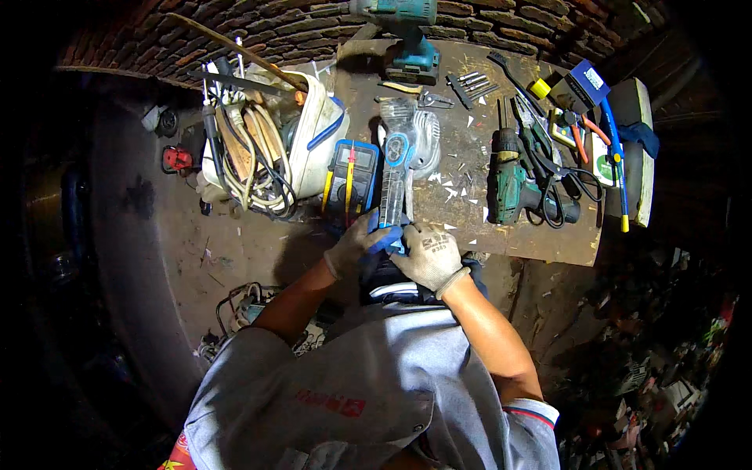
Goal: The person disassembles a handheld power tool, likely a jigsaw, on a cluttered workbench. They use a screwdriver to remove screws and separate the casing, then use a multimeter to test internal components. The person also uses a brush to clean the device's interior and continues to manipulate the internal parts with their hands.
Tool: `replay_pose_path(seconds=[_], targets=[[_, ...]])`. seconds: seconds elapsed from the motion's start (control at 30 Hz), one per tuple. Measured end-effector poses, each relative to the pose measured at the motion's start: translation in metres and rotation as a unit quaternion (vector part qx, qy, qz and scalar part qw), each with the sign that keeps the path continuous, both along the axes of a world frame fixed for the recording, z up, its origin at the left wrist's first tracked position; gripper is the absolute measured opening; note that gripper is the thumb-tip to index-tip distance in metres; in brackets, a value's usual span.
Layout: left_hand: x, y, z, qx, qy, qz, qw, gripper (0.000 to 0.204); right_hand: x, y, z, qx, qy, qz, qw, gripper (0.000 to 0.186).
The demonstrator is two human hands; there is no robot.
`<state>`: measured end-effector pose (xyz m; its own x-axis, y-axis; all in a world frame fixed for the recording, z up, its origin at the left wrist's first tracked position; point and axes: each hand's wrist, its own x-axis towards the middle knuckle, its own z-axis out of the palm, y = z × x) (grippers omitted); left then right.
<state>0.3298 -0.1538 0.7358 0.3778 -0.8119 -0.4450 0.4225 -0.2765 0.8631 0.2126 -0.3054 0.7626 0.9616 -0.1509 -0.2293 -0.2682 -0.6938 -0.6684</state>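
A dusty grey handheld device (396, 168) with blue trim lies lengthwise near the board's middle, grey cord or hose looped beside it. My left hand (352, 243), in a grey-and-blue work glove, is closed around its near end at the board's edge. My right hand (429, 254), gloved in off-white, grips that same end from the right, fingertips mostly curled and partly hidden. A blue-cased multimeter (341, 196) with red and yellow probes sits just left of the device.
The wooden board (462, 239) holds a cordless drill (513, 192), black scissors (562, 200), pliers, bits and, at the back, a teal power tool (411, 59). A white bucket (317, 145) full of cables stands left. A brick wall (525, 19) runs behind; red equipment (178, 159) lies on the floor.
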Motion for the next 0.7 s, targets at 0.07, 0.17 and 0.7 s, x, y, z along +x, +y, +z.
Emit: replay_pose_path(seconds=[0.07, 0.17, 0.7], targets=[[0.009, 0.005, -0.005, -0.044, -0.104, -0.037, 0.993, 0.043, 0.003, 0.004, 0.009, -0.010, -0.021, -0.001, 1.000, 0.035], [0.004, 0.010, 0.016, -0.063, -0.141, -0.029, 0.988, 0.046, 0.005, 0.010, 0.005, -0.026, -0.056, 0.029, 0.998, 0.033], [-0.002, -0.016, 0.047, 0.208, -0.360, -0.080, 0.906, 0.060, 0.012, -0.085, -0.014, 0.407, 0.011, -0.235, 0.883, 0.045]])
